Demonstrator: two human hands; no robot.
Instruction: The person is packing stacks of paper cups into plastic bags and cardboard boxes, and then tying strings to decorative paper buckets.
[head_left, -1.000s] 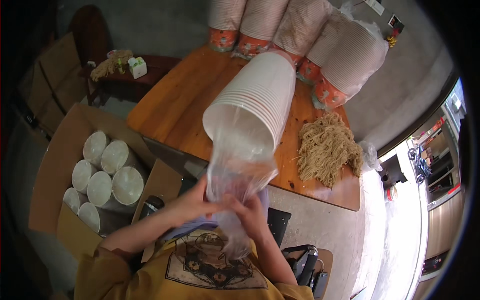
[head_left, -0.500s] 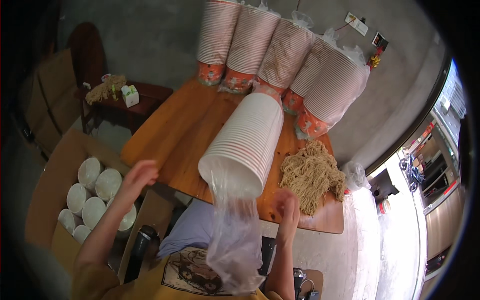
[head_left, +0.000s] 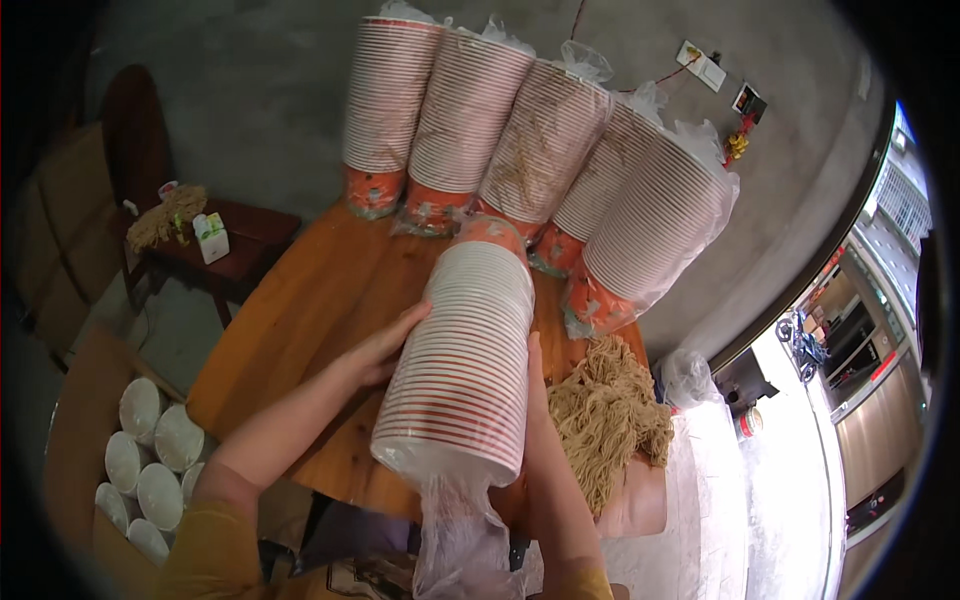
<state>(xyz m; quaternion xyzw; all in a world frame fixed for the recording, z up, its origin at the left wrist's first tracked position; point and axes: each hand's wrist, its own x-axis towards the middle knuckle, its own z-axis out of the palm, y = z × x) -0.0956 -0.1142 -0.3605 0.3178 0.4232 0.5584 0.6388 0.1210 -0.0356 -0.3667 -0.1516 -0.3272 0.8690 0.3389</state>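
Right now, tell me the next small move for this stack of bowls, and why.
Probably stand the stack of bowls upright on the wooden table beside the five bagged stacks. Both hands, left hand and right hand, grip its sides in mid-air, its loose plastic bag dangling below.

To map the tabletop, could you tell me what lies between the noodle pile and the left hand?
The held cup stack, in the head view.

I noted the stack of bowls lay over the table, left hand on its left side, right hand on its right. Noodles sat on the table just right of it. Five bagged stacks stood behind. A box of bowls sat left, below the table.
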